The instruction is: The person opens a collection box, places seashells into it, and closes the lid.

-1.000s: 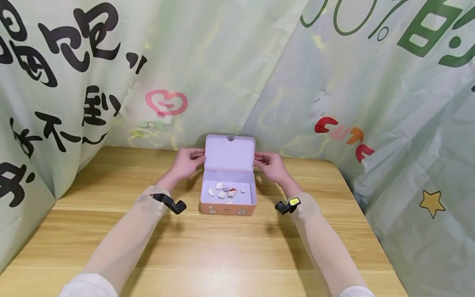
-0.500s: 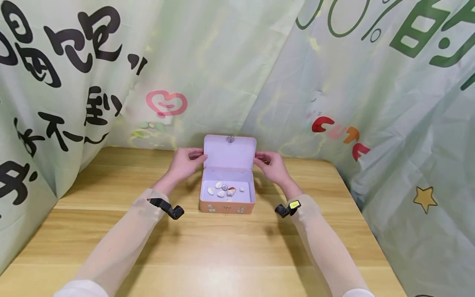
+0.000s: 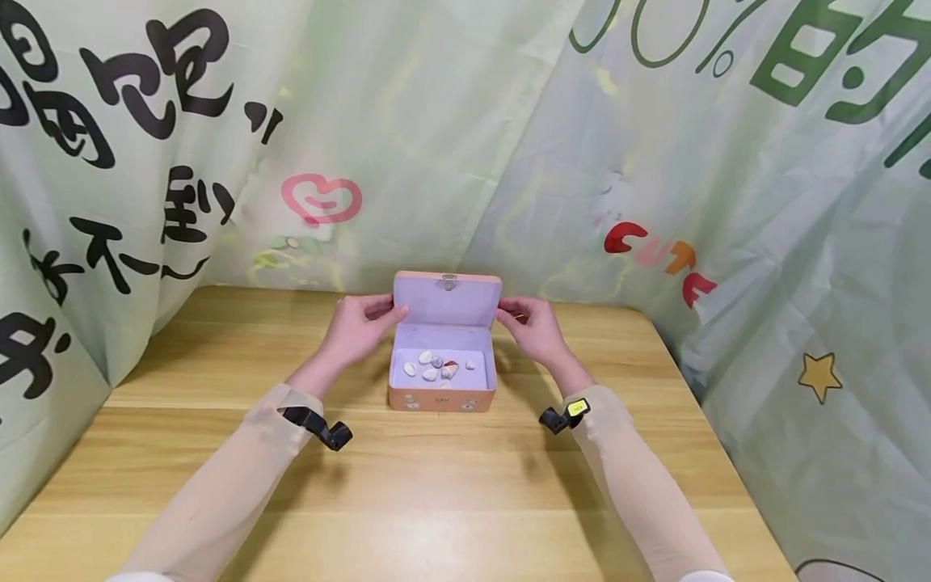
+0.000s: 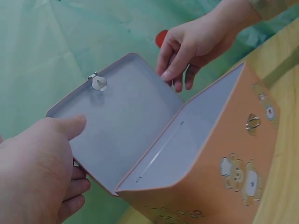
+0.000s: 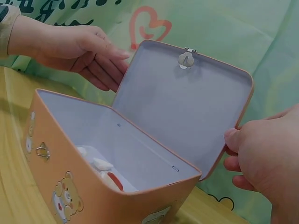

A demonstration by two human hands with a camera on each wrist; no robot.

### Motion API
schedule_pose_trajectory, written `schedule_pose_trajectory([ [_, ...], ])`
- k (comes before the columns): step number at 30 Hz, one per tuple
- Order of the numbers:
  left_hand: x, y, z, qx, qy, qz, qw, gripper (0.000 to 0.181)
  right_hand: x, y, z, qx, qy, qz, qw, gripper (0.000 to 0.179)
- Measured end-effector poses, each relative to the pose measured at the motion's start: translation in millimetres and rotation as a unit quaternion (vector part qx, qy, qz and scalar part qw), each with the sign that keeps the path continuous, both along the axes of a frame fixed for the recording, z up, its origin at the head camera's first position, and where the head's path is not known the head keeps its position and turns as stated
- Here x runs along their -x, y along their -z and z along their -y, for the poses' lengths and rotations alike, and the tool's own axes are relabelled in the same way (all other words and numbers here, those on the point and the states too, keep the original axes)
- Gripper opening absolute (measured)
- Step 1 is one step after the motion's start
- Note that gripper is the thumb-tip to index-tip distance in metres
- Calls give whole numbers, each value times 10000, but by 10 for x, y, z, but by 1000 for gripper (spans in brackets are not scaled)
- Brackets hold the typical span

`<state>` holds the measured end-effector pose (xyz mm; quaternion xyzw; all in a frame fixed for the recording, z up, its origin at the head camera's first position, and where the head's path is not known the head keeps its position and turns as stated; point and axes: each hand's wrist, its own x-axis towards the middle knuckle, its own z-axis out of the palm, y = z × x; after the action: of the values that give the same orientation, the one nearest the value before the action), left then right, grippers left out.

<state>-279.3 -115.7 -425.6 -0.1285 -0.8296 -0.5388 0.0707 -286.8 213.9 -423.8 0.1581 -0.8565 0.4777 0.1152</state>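
An orange tin box [image 3: 429, 401] with a lilac inside stands on the table, its hinged lid [image 3: 447, 304] raised at the back. My left hand [image 3: 358, 327] grips the lid's left edge, thumb over the inner face and fingers behind. At the opposite edge, my right hand [image 3: 537, 330] holds the lid between thumb and curled fingers. Several small whitish seashells [image 3: 429, 374] lie on the box floor, one with a red patch. In the right wrist view a metal clasp [image 5: 186, 59] sits at the lid's top edge. Bear pictures [image 4: 238, 179] decorate the box front in the left wrist view.
The wooden table [image 3: 436, 477] ends at the back against a pale green printed curtain [image 3: 422, 121], which also hangs along both sides. A black wrist camera [image 3: 320, 427] is strapped to the left forearm, another camera [image 3: 563, 415] to the right.
The lid has tipped forward over the box, so its orange top rim now shows. Both hands have kept their hold and moved with it. The head view has shifted slightly.
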Motion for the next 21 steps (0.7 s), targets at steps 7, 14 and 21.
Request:
schedule_pose_trajectory([
  [7,-116,-5,-28,-16,-138,-2,9999,70,-78,12,-8,-69,-33,-155,9999,21],
  [14,-213,-10,-58,-54,-230,-130,9996,71,-155,26,-36,-67,-123,-377,9992,18],
  [21,-322,14,-85,22,-531,-135,9985,73,-195,69,-37,-129,-117,-326,9993,17],
])
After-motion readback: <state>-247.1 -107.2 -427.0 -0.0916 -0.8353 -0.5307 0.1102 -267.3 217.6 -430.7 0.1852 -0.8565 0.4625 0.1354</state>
